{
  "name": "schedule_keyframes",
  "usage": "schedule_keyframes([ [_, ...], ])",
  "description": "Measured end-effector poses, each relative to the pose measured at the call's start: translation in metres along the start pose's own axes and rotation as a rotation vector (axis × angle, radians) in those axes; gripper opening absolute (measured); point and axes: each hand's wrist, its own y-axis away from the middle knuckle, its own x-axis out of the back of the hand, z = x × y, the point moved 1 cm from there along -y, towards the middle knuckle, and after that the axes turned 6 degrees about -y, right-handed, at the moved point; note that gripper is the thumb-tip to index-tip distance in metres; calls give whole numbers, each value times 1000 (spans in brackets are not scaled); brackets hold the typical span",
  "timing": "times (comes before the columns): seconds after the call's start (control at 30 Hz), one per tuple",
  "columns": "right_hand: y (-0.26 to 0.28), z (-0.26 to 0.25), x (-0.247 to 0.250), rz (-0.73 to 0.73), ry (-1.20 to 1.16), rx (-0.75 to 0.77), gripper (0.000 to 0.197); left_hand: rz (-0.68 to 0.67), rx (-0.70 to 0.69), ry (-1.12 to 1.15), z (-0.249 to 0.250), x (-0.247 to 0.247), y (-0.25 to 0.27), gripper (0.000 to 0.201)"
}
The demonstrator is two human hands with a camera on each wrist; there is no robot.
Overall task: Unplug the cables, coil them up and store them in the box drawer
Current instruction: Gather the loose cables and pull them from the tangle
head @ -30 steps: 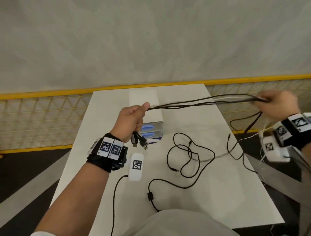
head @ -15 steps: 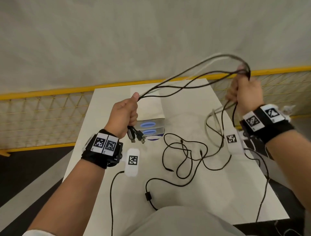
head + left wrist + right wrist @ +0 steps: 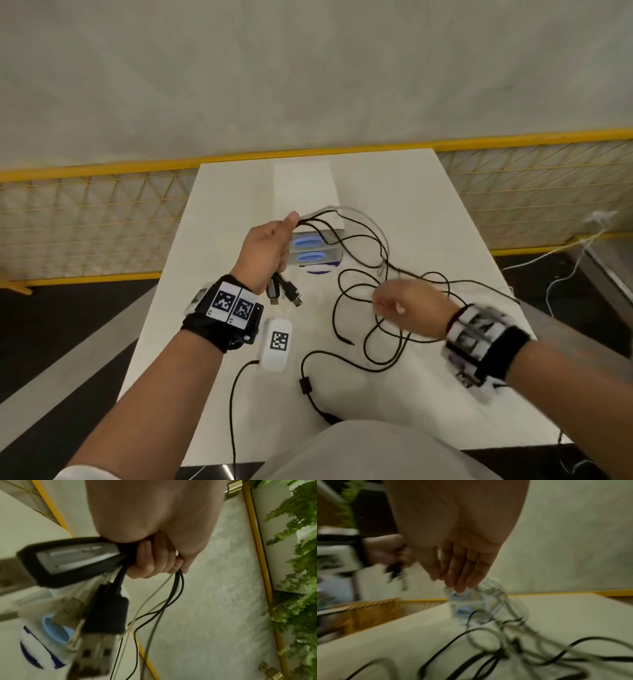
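My left hand (image 3: 265, 251) grips a bundle of black and white cables (image 3: 363, 236) above the white table (image 3: 428, 212). Their USB plugs (image 3: 286, 293) hang below my fist, and the left wrist view shows the plugs (image 3: 96, 615) close up with my fingers (image 3: 150, 559) curled round the cords. The loose lengths sag onto the table in tangled loops (image 3: 373, 308). My right hand (image 3: 400, 305) hovers over those loops, blurred; the right wrist view shows its fingers (image 3: 462, 573) straight and holding nothing. The small box with two blue-handled drawers (image 3: 313, 251) stands just beyond my left hand.
A white device (image 3: 277, 344) with a coded tag lies near the table's front, with a black cord (image 3: 236, 404) running off the edge. A yellow mesh fence (image 3: 92, 219) runs behind the table. White cords (image 3: 565, 270) trail on the floor at right.
My right hand has let go of the cable loop it held high and dropped to just above the table. The cables have fallen slack. My left hand keeps its grip.
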Motion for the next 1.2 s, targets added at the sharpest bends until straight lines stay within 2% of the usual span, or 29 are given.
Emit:
schedule_keyframes([
  [0.07,-5,-17,-39,-195,5,57,32,-8,13,-4,-2,-4,1,48],
  [0.13,-14,-27,-77,-377,26,37,60,-22,12,-20,-3,-7,4,51],
  [0.2,-25,-33,-105,-489,177,21,75,-31,6,-58,-4,-10,8,52],
  [0.23,-28,-34,-115,-509,259,26,72,-30,8,-77,-4,-11,10,52],
  [0.3,-32,-34,-123,-526,321,22,49,-30,15,-96,-6,-12,14,52],
  [0.37,-32,-37,-119,-506,149,-13,33,-35,22,-93,-10,-11,16,52],
  [0.5,-30,-51,-73,-415,-289,-129,16,-41,55,-75,-18,-6,18,51],
  [0.63,-25,-81,-17,-379,-390,-18,22,-131,102,-47,-24,-10,18,49],
  [0.7,-25,-90,4,-333,-513,18,18,-208,113,-5,-25,-14,19,45],
  [0.77,-28,-91,19,-251,-671,43,17,-273,116,20,-23,-18,20,43],
  [0.83,-33,-86,28,-89,-790,67,18,-314,130,13,-22,-23,22,43],
  [0.9,-39,-78,31,98,-806,44,18,-349,123,8,-23,-28,22,44],
  [0.97,-45,-73,31,223,-784,4,17,-368,115,46,-25,-32,21,44],
  [1.1,-48,-72,21,334,-796,-2,20,-346,177,172,-29,-35,17,46],
  [1.2,-47,-71,19,439,-809,0,21,-388,232,170,-30,-35,16,55],
])
